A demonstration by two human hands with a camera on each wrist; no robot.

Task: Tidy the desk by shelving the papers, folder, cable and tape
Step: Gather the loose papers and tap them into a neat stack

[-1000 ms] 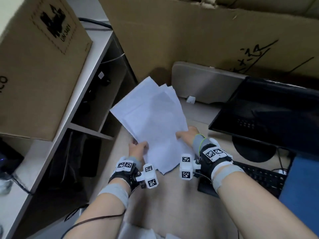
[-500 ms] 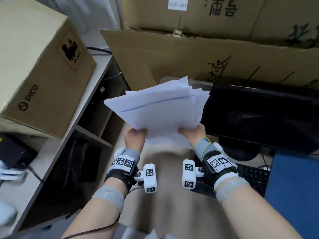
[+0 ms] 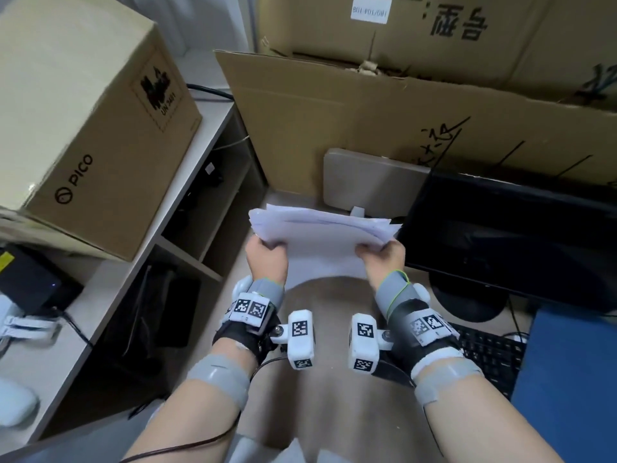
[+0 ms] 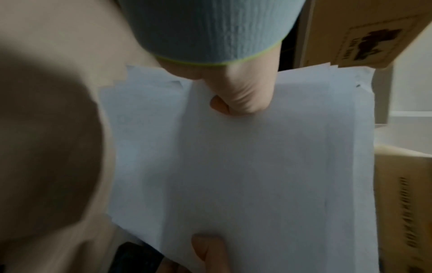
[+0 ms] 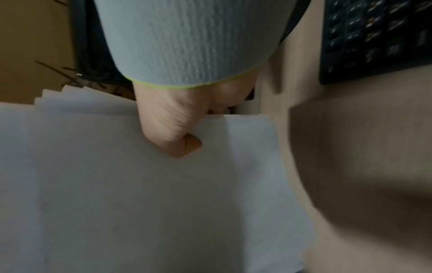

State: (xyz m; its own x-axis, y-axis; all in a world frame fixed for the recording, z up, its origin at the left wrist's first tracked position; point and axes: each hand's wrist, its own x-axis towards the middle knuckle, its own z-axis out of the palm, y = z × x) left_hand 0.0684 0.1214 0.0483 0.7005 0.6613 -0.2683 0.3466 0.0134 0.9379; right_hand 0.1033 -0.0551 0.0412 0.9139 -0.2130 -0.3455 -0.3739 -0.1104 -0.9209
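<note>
A stack of white papers (image 3: 320, 238) hangs above the beige desk (image 3: 327, 329), roughly squared, with its top edges a little fanned. My left hand (image 3: 267, 259) grips the stack's left side and my right hand (image 3: 380, 257) grips its right side. The left wrist view shows my left hand (image 4: 236, 96) with the thumb pressed on the papers (image 4: 257, 166). In the right wrist view my right hand (image 5: 173, 133) pinches the papers (image 5: 117, 184) the same way. A flat blue object (image 3: 567, 379) lies at the far right; I cannot tell whether it is the folder.
A shelf unit (image 3: 187, 242) with open compartments stands left of the desk. A PICO cardboard box (image 3: 83, 128) and a black cable (image 3: 207, 91) sit on its top. A dark monitor (image 3: 507, 235) and a keyboard (image 3: 490, 355) are at the right. Large cardboard boxes (image 3: 384, 115) stand behind.
Both hands lifted the fanned sheets off the desk and drew them into a tighter stack. The stack has come lower again and is seen nearly edge-on.
</note>
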